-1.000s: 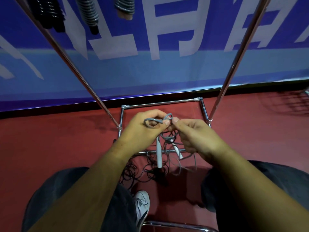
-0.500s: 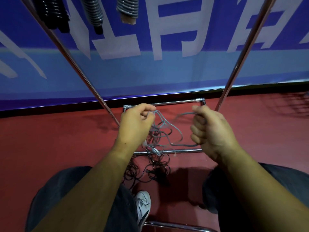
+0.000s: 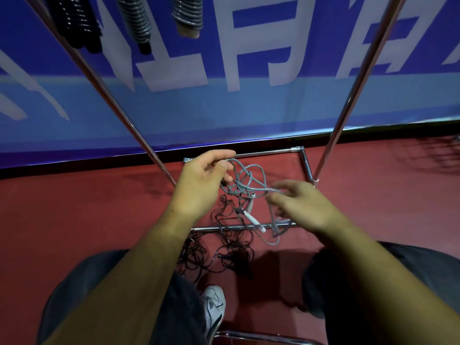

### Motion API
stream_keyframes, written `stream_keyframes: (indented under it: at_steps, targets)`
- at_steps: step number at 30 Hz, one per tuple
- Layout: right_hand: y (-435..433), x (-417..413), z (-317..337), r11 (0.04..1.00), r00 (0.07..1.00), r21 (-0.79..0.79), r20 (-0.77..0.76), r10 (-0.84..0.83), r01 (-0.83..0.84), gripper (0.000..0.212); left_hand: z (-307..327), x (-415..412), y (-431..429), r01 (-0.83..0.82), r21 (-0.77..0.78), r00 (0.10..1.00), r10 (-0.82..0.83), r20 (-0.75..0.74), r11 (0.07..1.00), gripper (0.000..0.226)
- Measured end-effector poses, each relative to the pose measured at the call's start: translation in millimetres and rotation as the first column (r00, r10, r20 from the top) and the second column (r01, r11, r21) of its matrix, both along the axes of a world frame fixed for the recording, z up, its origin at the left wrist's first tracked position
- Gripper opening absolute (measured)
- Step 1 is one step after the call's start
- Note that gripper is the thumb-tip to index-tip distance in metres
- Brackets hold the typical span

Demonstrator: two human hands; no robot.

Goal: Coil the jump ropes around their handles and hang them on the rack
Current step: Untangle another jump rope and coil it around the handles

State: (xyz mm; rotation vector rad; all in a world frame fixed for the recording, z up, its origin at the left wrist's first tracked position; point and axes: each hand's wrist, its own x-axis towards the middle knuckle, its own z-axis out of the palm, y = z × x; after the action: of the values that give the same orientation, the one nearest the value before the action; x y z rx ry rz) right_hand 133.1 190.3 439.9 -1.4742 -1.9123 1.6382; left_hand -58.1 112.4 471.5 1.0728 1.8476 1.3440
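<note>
Pinching grey rope (image 3: 245,181), L grip (image 3: 201,185); banner (image 3: 273,108) chars cropped

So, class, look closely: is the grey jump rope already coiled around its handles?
No, the grey jump rope hangs in loose tangled loops from the left hand, its white handles dangling unwrapped.

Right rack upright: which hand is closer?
Right. The right hand is just beside the right upright; the left hand, pinching the grey rope, is across by the left upright.
</note>
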Motion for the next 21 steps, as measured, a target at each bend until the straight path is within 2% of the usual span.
stream_keyframes:
  at_steps: [1, 3, 5, 7, 11, 14, 15, 16, 18, 21]
  targets:
    - [-2.7, -2.0, -0.2, 0.998, 1.000, 0.058, -0.007, -0.024, 0.024, 0.045, 0.1, 1.3, -0.2, 0.003, -0.003, 1.000, -0.003, 0.013, 1.000, 0.031]
    - [-7.3, -5.0, 5.0, 0.934, 0.997, 0.354, -0.069, -0.031, 0.053, 0.054, 0.7, 3.4, -0.1, 0.011, -0.003, 0.999, -0.011, 0.034, 1.000, 0.030]
    - [-11.9, -8.4, 10.0, 0.772, 0.991, 0.635, -0.120, 0.052, 0.036, 0.040, 1.1, 6.0, 0.4, 0.023, -0.003, 0.999, -0.023, 0.042, 1.000, 0.030]
    - [-16.4, -13.1, 6.6, 0.692, 0.983, 0.721, -0.114, 0.144, -0.017, 0.028, 1.2, 8.8, 0.5, 0.043, -0.001, 0.998, -0.043, 0.047, 0.999, 0.029]
    - [-18.4, -18.1, -12.3, 0.712, 0.984, 0.697, -0.051, 0.169, -0.086, 0.024, 1.6, 14.2, 0.0, 0.098, -0.022, 0.994, -0.096, 0.059, 0.995, 0.030]
    - [-12.5, -18.6, -15.4, 0.713, 0.989, 0.691, 0.017, 0.144, -0.115, 0.004, 1.1, 16.1, 0.0, 0.117, -0.019, 0.991, -0.115, 0.070, 0.993, 0.030]
    - [-11.1, -19.0, -15.6, 0.731, 0.994, 0.678, 0.002, 0.112, -0.084, 0.006, 0.7, 14.8, 0.2, 0.113, -0.014, 0.992, -0.112, 0.059, 0.994, 0.030]
    - [-10.3, -18.6, -14.6, 0.770, 0.995, 0.638, -0.060, 0.078, -0.022, 0.006, -0.7, 12.2, 0.6, 0.103, -0.010, 0.994, -0.102, 0.041, 0.995, 0.029]
    - [-8.9, -17.5, -7.6, 0.864, 0.960, 0.488, -0.281, 0.018, 0.126, 0.008, -4.4, 5.9, 1.3, 0.067, -0.022, 0.998, -0.067, -0.017, 0.998, 0.029]
    - [-9.4, -15.5, 12.2, 0.965, 0.798, 0.145, -0.596, -0.091, 0.219, 0.006, -8.5, -1.4, 0.6, 0.007, -0.094, 0.996, -0.016, -0.093, 0.996, 0.031]
